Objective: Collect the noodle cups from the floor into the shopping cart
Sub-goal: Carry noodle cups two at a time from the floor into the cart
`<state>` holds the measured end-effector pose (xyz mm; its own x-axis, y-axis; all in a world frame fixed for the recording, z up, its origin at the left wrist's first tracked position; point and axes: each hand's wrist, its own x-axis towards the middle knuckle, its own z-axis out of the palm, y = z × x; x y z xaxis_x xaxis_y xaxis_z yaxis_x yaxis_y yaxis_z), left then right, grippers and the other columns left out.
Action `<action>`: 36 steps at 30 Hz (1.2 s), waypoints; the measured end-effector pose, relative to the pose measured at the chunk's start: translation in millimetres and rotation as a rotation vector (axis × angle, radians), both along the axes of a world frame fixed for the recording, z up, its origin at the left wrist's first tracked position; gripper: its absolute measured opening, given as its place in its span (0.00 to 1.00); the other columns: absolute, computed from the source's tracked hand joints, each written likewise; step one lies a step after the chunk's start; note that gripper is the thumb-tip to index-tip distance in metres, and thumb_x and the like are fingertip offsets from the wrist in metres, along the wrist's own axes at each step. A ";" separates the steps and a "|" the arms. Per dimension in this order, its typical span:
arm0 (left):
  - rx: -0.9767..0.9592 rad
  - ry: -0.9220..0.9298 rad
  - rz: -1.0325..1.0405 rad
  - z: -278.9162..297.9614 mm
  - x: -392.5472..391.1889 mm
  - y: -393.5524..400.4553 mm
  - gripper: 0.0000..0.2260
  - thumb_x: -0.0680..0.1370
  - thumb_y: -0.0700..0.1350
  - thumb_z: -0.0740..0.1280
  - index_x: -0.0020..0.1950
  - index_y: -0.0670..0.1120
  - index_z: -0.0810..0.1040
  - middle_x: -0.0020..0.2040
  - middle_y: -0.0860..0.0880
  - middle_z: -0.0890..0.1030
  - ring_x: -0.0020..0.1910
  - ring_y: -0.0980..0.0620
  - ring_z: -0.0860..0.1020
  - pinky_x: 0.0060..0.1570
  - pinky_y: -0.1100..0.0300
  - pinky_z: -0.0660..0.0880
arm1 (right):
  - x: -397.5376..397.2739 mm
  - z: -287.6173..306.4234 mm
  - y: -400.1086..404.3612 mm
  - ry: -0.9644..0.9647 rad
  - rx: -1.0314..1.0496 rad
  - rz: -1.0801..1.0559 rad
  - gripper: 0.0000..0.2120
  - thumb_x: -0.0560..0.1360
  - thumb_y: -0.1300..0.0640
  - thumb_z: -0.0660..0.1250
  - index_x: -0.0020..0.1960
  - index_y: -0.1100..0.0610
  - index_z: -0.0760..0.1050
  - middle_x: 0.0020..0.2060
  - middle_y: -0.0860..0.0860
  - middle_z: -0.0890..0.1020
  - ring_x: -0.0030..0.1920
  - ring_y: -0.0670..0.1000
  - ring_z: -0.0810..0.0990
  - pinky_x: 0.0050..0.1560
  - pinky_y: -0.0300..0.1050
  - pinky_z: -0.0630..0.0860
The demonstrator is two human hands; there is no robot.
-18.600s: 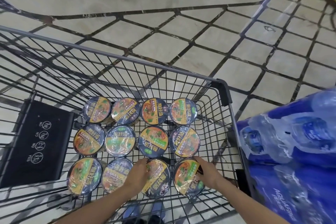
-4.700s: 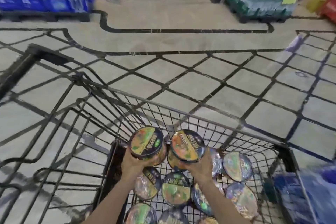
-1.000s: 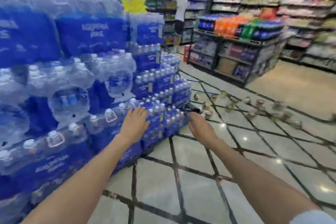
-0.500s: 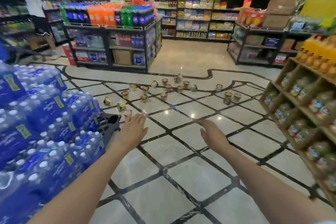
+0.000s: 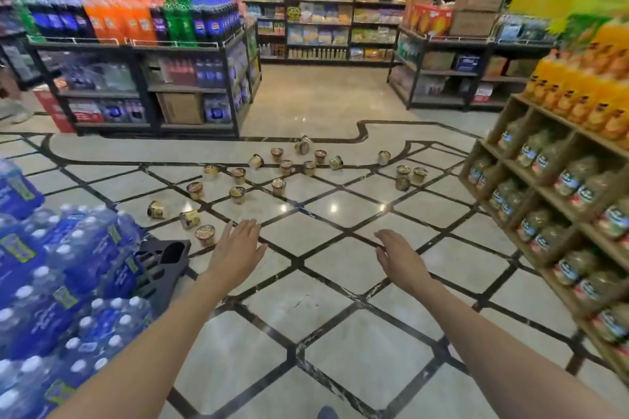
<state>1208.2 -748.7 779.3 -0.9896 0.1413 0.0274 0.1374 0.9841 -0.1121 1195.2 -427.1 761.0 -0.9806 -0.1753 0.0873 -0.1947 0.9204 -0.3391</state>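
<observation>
Several noodle cups (image 5: 278, 186) lie scattered over the tiled floor ahead, some upright, some tipped on their sides. The nearest cup (image 5: 205, 235) stands just left of my left hand (image 5: 237, 250), apart from it. My left hand is stretched forward, fingers spread, holding nothing. My right hand (image 5: 401, 257) reaches out beside it, palm down and empty too. The shopping cart is out of view.
Stacked packs of blue water bottles (image 5: 64, 282) fill the left, on a dark plastic pallet (image 5: 163, 265) whose corner juts out. A wooden shelf of jars (image 5: 558, 214) runs along the right. Drink racks (image 5: 136, 61) stand beyond the cups.
The view has kept swinging right and forward from the water packs toward the scattered cups, which now look closer. Both hands stay empty and outstretched.
</observation>
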 end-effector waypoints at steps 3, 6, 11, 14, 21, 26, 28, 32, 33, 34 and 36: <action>0.028 -0.023 -0.006 -9.2 -55.7 -0.4 0.24 0.83 0.54 0.50 0.76 0.44 0.57 0.76 0.47 0.59 0.76 0.51 0.55 0.75 0.52 0.49 | -59.8 -8.7 -2.0 -0.001 -0.002 0.004 0.19 0.81 0.57 0.56 0.72 0.59 0.64 0.71 0.54 0.67 0.71 0.52 0.65 0.68 0.44 0.63; 0.064 -0.033 0.004 -12.4 -120.1 0.6 0.24 0.83 0.54 0.50 0.76 0.44 0.57 0.76 0.47 0.59 0.76 0.51 0.55 0.74 0.52 0.49 | -126.9 -12.6 -0.9 -0.011 -0.007 0.004 0.20 0.81 0.56 0.56 0.72 0.59 0.64 0.71 0.53 0.67 0.71 0.52 0.64 0.68 0.44 0.64; 0.064 -0.028 0.009 -6.0 -226.0 7.9 0.24 0.83 0.54 0.50 0.76 0.44 0.57 0.77 0.47 0.58 0.76 0.51 0.54 0.74 0.52 0.48 | -234.3 -7.1 2.7 -0.012 0.003 0.003 0.20 0.81 0.56 0.56 0.72 0.59 0.63 0.72 0.55 0.66 0.72 0.53 0.64 0.69 0.44 0.63; 0.042 -0.037 -0.004 -4.6 -284.7 10.5 0.24 0.83 0.54 0.49 0.76 0.43 0.57 0.76 0.47 0.59 0.76 0.51 0.54 0.74 0.52 0.49 | -293.0 -5.4 2.8 -0.027 -0.004 -0.012 0.20 0.81 0.56 0.56 0.72 0.59 0.64 0.72 0.54 0.66 0.71 0.53 0.64 0.68 0.44 0.64; 0.077 -0.020 -0.028 -16.4 -436.3 3.3 0.24 0.82 0.54 0.51 0.76 0.44 0.56 0.76 0.47 0.59 0.75 0.51 0.56 0.73 0.52 0.51 | -434.9 -23.6 3.1 -0.067 0.005 -0.069 0.20 0.81 0.56 0.57 0.72 0.59 0.64 0.71 0.54 0.66 0.71 0.54 0.65 0.69 0.46 0.65; 0.107 -0.031 -0.063 -28.9 -556.9 -7.1 0.23 0.82 0.52 0.52 0.75 0.44 0.58 0.75 0.47 0.61 0.75 0.51 0.58 0.73 0.53 0.51 | -543.9 -35.3 -4.5 -0.113 0.031 -0.102 0.20 0.81 0.57 0.56 0.71 0.61 0.64 0.71 0.55 0.66 0.70 0.53 0.65 0.68 0.44 0.63; 0.077 -0.070 -0.089 -27.2 -600.6 -10.8 0.23 0.82 0.52 0.52 0.75 0.44 0.58 0.75 0.47 0.62 0.74 0.51 0.58 0.72 0.54 0.53 | -585.2 -30.8 -8.3 -0.136 0.023 -0.131 0.21 0.81 0.56 0.56 0.72 0.60 0.63 0.71 0.54 0.66 0.71 0.53 0.64 0.69 0.45 0.64; 0.098 -0.072 -0.096 -26.0 -693.1 -19.1 0.22 0.82 0.53 0.52 0.74 0.44 0.60 0.75 0.47 0.63 0.74 0.50 0.59 0.73 0.53 0.52 | -666.4 -23.0 -15.8 -0.116 0.022 -0.153 0.20 0.81 0.56 0.56 0.72 0.59 0.63 0.71 0.54 0.66 0.71 0.53 0.64 0.69 0.46 0.64; 0.095 -0.081 -0.107 -25.6 -711.7 -18.6 0.23 0.82 0.52 0.52 0.74 0.43 0.60 0.75 0.46 0.62 0.74 0.50 0.59 0.73 0.53 0.52 | -683.1 -22.2 -16.6 -0.125 0.019 -0.160 0.20 0.81 0.56 0.56 0.72 0.59 0.63 0.71 0.54 0.66 0.71 0.53 0.64 0.69 0.46 0.64; 0.090 -0.091 -0.115 -26.9 -728.9 -17.7 0.23 0.82 0.52 0.52 0.74 0.43 0.59 0.75 0.46 0.62 0.74 0.50 0.58 0.73 0.53 0.51 | -698.8 -23.3 -16.9 -0.132 0.019 -0.163 0.20 0.81 0.56 0.56 0.72 0.59 0.63 0.71 0.54 0.66 0.71 0.53 0.64 0.69 0.46 0.64; 0.084 -0.093 -0.127 -33.5 -766.4 -16.0 0.24 0.82 0.53 0.52 0.75 0.43 0.57 0.75 0.46 0.61 0.75 0.50 0.58 0.73 0.53 0.51 | -731.8 -29.3 -14.9 -0.146 0.021 -0.172 0.21 0.81 0.55 0.56 0.72 0.59 0.63 0.72 0.54 0.65 0.72 0.53 0.63 0.69 0.46 0.63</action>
<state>441.7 -764.7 745.8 -0.9628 0.2663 -0.0465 0.2671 0.9636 -0.0113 463.4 -442.0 731.7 -0.9982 -0.0050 -0.0597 0.0152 0.9428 -0.3330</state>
